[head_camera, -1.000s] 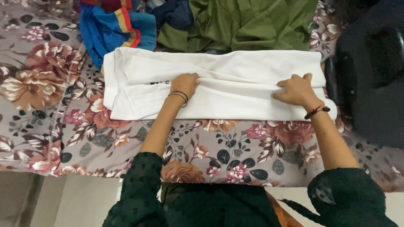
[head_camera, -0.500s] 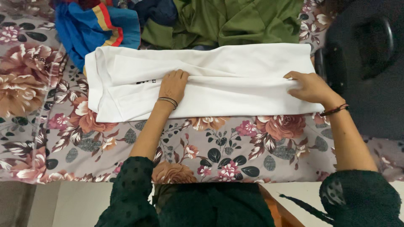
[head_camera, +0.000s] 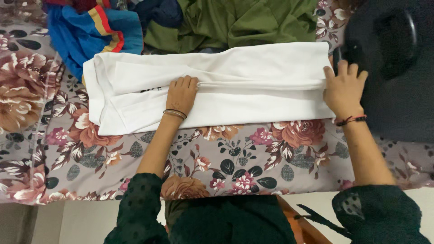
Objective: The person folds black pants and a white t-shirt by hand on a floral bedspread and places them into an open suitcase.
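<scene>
White garment (head_camera: pixel 253 86) crosswise (collar leftward)

a folded white garment (head_camera: pixel 253 86) lies across a floral bedsheet (head_camera: pixel 253 158). the left hand (head_camera: pixel 181 94) presses flat on its middle fold — the right hand (head_camera: pixel 343 88) rests at its right edge, fingers spread. behind it lie a green cloth (head_camera: pixel 244 22) and a blue one (head_camera: pixel 86 34) (striped red and yellow).

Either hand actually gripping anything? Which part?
Left hand lies flat on the white garment, mid-fold, no grip. Right hand sits at its right edge; a pinch cannot be told.
</scene>
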